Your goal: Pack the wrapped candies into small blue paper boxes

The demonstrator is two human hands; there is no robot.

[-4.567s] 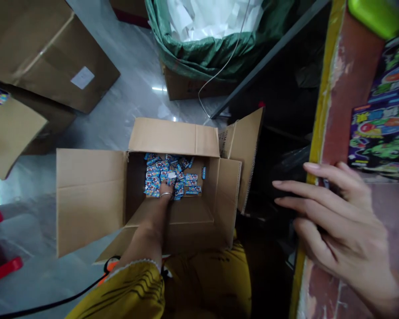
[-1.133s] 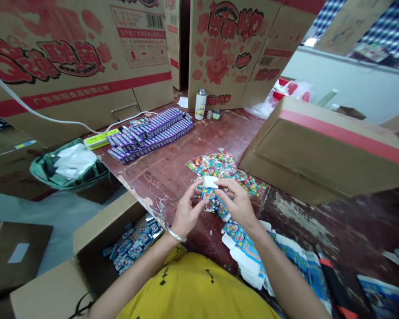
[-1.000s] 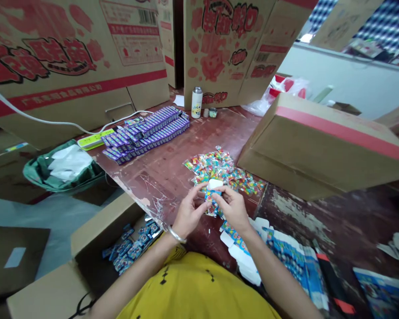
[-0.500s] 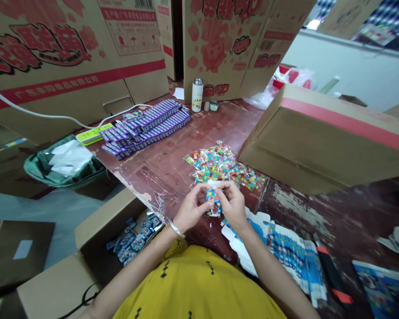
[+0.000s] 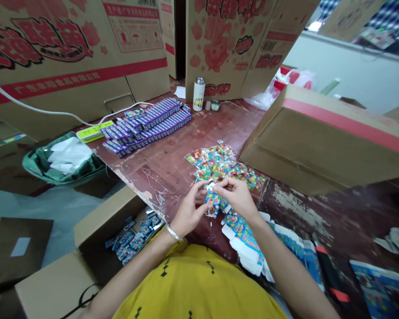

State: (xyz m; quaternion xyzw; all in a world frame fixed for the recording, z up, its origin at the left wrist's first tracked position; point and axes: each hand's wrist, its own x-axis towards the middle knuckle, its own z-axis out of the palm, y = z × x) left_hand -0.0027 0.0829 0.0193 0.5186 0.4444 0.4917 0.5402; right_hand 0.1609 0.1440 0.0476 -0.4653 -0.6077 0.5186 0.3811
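Between both hands stands a small blue printed candy box, its white top end near my fingertips. My left hand grips the box from the left side, thumb low on its front. My right hand has thumb and fingers pinched at the box's upper right. Just beyond lies a heap of clear candy packets with colourful sweets inside. Flat blue and white cartons lie beside and under my right forearm. Several blue boxes fill an open cardboard carton at my lower left.
Rows of small purple boxes stand at the back left by a yellow-green power strip. A white flask stands before tall cartons. A large cardboard box leans on the right. A green bag hangs off the left edge.
My right hand has shifted slightly right and its fingers have moved at the top of the box. My left fingers have spread a little wider around it.
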